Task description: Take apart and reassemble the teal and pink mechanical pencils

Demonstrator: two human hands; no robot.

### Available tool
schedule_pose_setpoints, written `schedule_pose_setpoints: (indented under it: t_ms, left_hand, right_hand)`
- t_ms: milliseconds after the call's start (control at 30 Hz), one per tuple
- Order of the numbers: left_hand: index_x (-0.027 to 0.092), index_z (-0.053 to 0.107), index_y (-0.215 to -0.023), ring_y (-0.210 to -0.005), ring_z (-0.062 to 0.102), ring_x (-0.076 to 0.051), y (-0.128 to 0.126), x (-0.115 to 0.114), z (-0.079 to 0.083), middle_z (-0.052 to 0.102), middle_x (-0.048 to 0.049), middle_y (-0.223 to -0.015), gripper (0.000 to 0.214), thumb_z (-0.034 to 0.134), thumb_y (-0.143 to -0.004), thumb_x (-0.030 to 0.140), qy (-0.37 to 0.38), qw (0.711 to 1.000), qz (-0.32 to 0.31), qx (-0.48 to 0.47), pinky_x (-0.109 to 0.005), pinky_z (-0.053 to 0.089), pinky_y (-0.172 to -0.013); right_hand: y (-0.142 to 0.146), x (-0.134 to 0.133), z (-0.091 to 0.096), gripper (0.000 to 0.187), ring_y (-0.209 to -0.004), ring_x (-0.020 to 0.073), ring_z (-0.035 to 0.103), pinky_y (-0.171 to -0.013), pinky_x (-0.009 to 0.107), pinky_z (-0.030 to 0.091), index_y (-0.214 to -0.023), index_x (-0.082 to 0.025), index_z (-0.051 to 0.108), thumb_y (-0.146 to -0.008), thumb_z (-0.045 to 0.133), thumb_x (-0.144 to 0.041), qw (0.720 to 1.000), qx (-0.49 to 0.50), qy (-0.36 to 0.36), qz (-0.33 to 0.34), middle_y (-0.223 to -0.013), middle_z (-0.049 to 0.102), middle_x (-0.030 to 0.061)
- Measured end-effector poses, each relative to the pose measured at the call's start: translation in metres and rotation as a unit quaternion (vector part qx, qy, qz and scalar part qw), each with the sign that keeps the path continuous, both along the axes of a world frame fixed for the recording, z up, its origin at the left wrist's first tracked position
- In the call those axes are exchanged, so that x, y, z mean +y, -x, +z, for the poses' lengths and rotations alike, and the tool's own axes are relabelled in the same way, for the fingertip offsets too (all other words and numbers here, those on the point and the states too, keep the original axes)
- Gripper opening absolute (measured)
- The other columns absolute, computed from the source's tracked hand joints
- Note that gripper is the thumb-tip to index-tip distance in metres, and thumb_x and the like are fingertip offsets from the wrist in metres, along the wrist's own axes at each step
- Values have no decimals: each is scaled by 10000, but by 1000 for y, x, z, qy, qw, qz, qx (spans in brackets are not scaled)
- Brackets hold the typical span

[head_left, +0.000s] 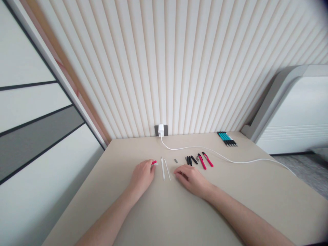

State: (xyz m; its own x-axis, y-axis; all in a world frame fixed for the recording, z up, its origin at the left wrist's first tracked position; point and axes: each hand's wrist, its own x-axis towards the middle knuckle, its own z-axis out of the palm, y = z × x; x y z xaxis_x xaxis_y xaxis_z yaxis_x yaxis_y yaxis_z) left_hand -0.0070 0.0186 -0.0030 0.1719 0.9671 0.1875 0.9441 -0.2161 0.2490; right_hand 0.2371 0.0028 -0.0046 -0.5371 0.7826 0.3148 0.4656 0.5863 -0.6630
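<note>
My left hand (144,173) is closed on a pink pen barrel (154,162), whose end sticks out beyond the fingers; a small clear piece shows beside it. To its right lie thin white pen refills (163,169), roughly side by side on the table. My right hand (191,177) rests on the tabletop with its fingers curled together, and nothing shows at the fingertips. Just beyond it are several black pen grips (189,160), partly hidden by the knuckles. A small grey piece (175,161) lies between the refills and the grips.
Two pink-and-black pen parts (207,159) lie right of the grips, near small metallic bits (197,158). Several teal-and-black pens (227,139) sit at the back right. A white cable (232,161) crosses the table from a charger (161,130) at the ribbed wall.
</note>
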Motion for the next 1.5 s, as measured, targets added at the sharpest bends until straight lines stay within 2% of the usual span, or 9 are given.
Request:
schedule_pose_setpoints:
  t_ms: [333, 600, 667, 800, 967, 1233, 1300, 1400, 1500]
  left_hand:
    - [176, 606, -887, -849, 664, -223, -2, -1, 4, 696, -80, -869, 141, 476, -931, 210, 1, 999, 10, 44, -307, 450, -753]
    - [188, 587, -787, -783, 653, -222, -6, -3, 7, 677, -58, -793, 102, 556, -879, 222, -44, 999, 11, 25, -315, 450, -719]
    - [191, 587, -785, -771, 643, -214, -11, -6, 10, 672, -48, -780, 99, 565, -877, 219, -79, 997, -10, -2, -319, 456, -722]
    - [203, 594, -844, -784, 632, -204, -27, -19, 10, 668, -28, -789, 33, 580, -871, 217, -150, 981, -98, -77, -334, 476, -746]
    - [208, 580, -914, -775, 624, -202, -43, -34, 7, 659, -23, -793, 41, 569, -883, 183, -178, 965, -170, -96, -348, 475, -746]
    - [205, 567, -987, -813, 633, -224, -47, -38, 9, 661, -45, -834, 84, 540, -910, 184, -179, 964, -181, -71, -377, 503, -753]
    - [198, 561, -1060, -841, 645, -233, -46, -38, 8, 672, -62, -880, 143, 531, -922, 222, -172, 967, -175, -71, -383, 518, -761]
    - [191, 538, -1170, -894, 660, -241, -44, -37, 5, 683, -88, -977, 249, 520, -936, 273, -148, 973, -162, -65, -384, 536, -782]
    - [180, 520, -1231, -896, 669, -233, -43, -36, 3, 687, -102, -1021, 287, 463, -965, 272, -117, 981, -150, -44, -374, 544, -780]
  right_hand:
    - [0, -1, 3, 194, -883, 201, 635, -824, 329, 478, -967, -209, 676, -930, 489, -172, 1000, -14, -4, 8, -937, 708, 61]
    - [0, -1, 2, 210, -889, 205, 642, -826, 332, 485, -984, -208, 689, -933, 486, -196, 1000, -9, -5, 4, -942, 716, 67]
    - [1, -2, 2, 217, -898, 210, 644, -832, 338, 483, -1001, -209, 692, -932, 486, -204, 1000, 3, 1, -9, -955, 720, 69]
    - [6, -4, 3, 224, -828, 205, 644, -758, 316, 486, -1018, -213, 703, -932, 499, -250, 997, 45, 26, -48, -908, 723, 62]
    - [15, -8, 4, 286, -779, 189, 638, -722, 294, 489, -925, -193, 719, -958, 464, -319, 986, 119, 108, -39, -854, 727, 43]
    - [19, -8, 1, 312, -747, 177, 624, -692, 282, 493, -884, -178, 715, -927, 526, -422, 961, 199, 189, -30, -821, 717, 35]
    - [16, -7, 0, 290, -740, 177, 621, -690, 285, 491, -903, -189, 720, -916, 551, -424, 964, 192, 171, -66, -834, 722, 36]
    - [10, -5, 0, 230, -759, 188, 619, -712, 304, 494, -949, -218, 725, -905, 584, -395, 973, 166, 97, -124, -887, 724, 49]
    - [5, -4, 2, 208, -799, 202, 629, -717, 317, 504, -973, -234, 723, -921, 565, -359, 980, 158, 38, -116, -940, 708, 69]
